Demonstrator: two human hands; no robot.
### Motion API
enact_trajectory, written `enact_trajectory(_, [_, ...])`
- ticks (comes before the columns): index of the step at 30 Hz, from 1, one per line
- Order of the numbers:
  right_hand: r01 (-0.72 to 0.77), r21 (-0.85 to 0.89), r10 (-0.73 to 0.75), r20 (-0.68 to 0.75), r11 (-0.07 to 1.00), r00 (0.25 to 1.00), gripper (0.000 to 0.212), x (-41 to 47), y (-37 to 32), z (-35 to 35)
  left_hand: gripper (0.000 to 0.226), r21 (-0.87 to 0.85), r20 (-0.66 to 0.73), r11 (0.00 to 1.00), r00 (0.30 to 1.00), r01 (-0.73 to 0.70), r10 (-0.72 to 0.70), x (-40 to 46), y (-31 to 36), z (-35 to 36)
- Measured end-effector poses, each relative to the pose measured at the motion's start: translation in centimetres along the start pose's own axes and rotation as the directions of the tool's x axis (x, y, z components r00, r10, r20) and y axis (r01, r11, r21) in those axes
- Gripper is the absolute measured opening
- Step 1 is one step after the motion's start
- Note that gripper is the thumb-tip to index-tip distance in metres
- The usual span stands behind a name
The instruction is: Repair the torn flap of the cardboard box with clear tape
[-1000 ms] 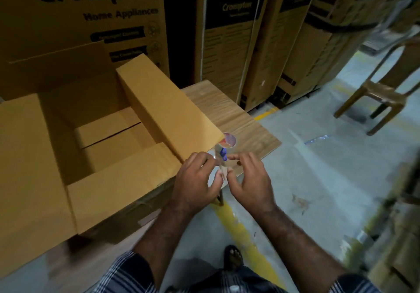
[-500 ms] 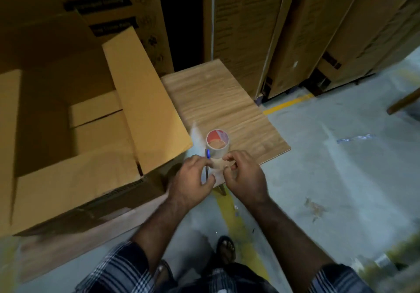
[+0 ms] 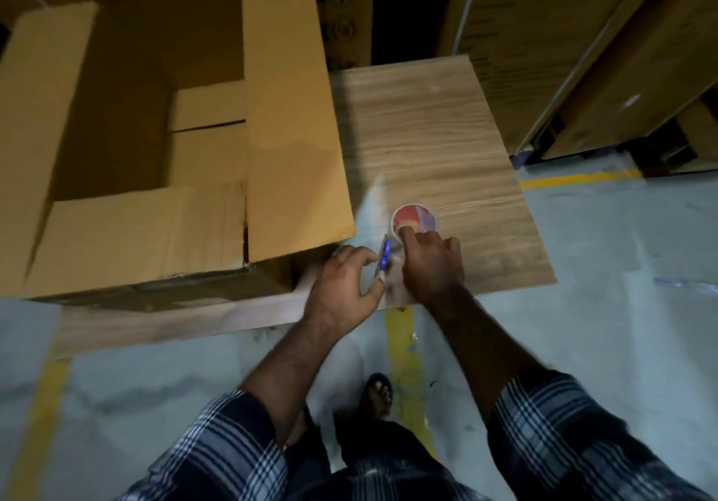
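An open cardboard box (image 3: pixel 163 224) stands on the left of a low wooden table (image 3: pixel 427 131), its right flap (image 3: pixel 287 119) raised and a split showing at the near right corner (image 3: pixel 245 228). A roll of clear tape (image 3: pixel 413 218) with a red core stands near the table's front edge, a loose strip of tape (image 3: pixel 373 197) rising from it toward the flap. My right hand (image 3: pixel 431 263) grips the roll from behind, one finger on its top. My left hand (image 3: pixel 345 283) pinches a small blue-handled cutter (image 3: pixel 384 255) just left of the roll.
Tall printed cartons (image 3: pixel 544 34) stand behind the table. Grey concrete floor (image 3: pixel 602 306) with yellow lines (image 3: pixel 404 353) lies to the right and in front. My sandalled foot (image 3: pixel 379 391) is below the table's front edge.
The view has tilted down and closer to the table. My right hand has shifted onto the roll's top, and my left hand has drawn slightly left with the cutter. The tape strip stays stretched.
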State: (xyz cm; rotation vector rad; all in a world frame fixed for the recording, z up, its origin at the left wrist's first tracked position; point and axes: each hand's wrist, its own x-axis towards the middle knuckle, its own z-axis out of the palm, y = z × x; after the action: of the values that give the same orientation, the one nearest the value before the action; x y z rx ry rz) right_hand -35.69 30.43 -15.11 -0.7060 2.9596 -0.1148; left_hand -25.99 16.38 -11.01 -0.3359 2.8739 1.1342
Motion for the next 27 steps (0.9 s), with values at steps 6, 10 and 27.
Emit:
enact_trajectory(6, [-0.311, 0.308, 0.284, 0.131, 0.899, 0.950, 0.016, 0.3, 0.4, -1.6, 0.030, -0.221, 0.131, 0.845, 0.874, 0.487, -0.469, -0.3, -1.2, 1.7])
enact_trajectory(10, [-0.471, 0.714, 0.441, 0.249, 0.518, 0.862, 0.037, -1.7, 0.8, -2.0, 0.046, -0.487, 0.330, 0.582, 0.755, 0.651, -0.567, -1.1, -1.0, 2.4])
enact_trajectory(27, [-0.399, 0.892, 0.476, 0.262, 0.212, 0.840, 0.052, -13.5, -1.5, -5.9, 0.059, -0.750, 0.395, 0.492, 0.896, 0.441, -0.201, -1.7, 1.6, -0.2])
